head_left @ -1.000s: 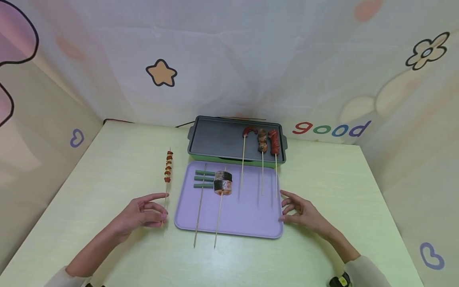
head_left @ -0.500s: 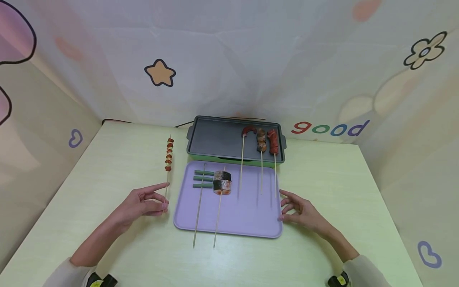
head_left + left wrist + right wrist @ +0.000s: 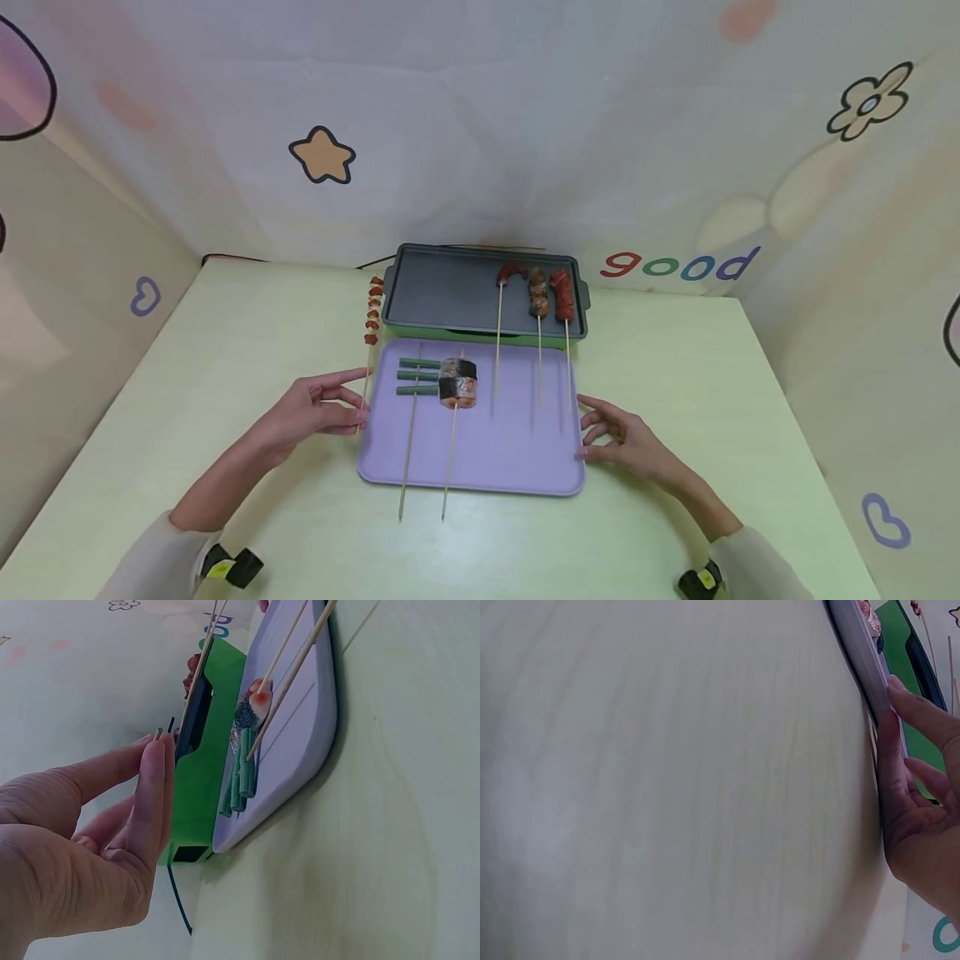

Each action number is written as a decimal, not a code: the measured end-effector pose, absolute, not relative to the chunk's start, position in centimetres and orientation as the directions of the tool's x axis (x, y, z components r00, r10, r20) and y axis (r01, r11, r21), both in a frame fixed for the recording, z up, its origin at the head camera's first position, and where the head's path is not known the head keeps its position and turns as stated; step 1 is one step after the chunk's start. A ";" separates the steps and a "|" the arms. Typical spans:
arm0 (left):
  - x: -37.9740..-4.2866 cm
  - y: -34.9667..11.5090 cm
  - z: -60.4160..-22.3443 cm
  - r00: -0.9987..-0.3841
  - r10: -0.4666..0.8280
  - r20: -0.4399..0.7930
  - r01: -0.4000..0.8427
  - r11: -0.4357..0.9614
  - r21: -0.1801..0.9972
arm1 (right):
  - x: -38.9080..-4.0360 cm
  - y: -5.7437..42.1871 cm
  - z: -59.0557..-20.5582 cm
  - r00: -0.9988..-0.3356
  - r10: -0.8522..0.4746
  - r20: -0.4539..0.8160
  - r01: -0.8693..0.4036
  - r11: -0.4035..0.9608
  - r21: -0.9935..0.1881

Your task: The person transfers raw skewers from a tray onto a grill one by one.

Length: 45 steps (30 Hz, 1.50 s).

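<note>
My left hand (image 3: 322,408) pinches the stick of a skewer with red and pale chunks (image 3: 372,312). The skewer stands beside the lilac tray's (image 3: 517,458) left edge, its tip near the grill's left handle. In the left wrist view, its stick end shows between the fingertips. On the tray lie a skewer of green stalks (image 3: 417,377) and one with a thick dark-and-pale piece (image 3: 457,383), their sticks past the front rim. My right hand (image 3: 622,435) rests its loosely bent, spread fingertips against the tray's right rim; the right wrist view shows thumb and forefinger there.
Behind the tray stands a green grill with a dark plate (image 3: 450,287). On its right side lie a curled reddish skewer (image 3: 512,273), a brown chunk skewer (image 3: 538,292) and a red meat skewer (image 3: 562,293), sticks reaching over the tray. A printed cloth (image 3: 487,125) hangs behind.
My left hand has carried the red-and-pale skewer forward and then right, up to the tray's left edge. The right hand stays at the tray's right rim. The head view has shifted slightly.
</note>
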<state>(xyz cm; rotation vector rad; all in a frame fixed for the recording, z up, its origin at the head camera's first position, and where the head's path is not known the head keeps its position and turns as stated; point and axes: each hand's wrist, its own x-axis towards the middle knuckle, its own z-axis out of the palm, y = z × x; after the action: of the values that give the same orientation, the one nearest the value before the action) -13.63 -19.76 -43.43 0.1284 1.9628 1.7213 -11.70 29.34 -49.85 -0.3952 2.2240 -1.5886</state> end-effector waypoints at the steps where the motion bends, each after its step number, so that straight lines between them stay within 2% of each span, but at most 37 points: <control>1: -13.8 -19.6 -43.3 -0.859 0.401 -0.318 -0.264 0.186 0.947 | -11.8 29.3 -49.8 -0.889 -0.433 -0.148 -0.003 0.328 -0.945; 6: -15.2 -18.7 -43.2 -0.845 0.416 -0.337 -0.278 0.197 0.940 | -11.8 29.3 -49.5 -0.888 -0.424 -0.178 0.024 0.345 -0.938; 17: -18.1 -17.0 -43.2 -0.819 0.441 -0.366 -0.300 0.215 0.929 | -11.4 29.4 -49.2 -0.892 -0.424 -0.156 0.011 0.325 -0.946; 45: -19.5 -16.2 -43.4 -0.839 0.379 -0.391 -0.352 0.171 0.920 | -11.5 29.1 -49.4 -0.897 -0.422 -0.135 -0.011 0.325 -0.946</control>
<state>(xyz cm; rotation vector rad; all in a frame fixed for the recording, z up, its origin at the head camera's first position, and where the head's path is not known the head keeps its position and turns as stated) -19.51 -16.25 -43.37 0.0261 1.9018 1.7225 -11.53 29.06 -49.36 -0.3851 2.2394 -1.5941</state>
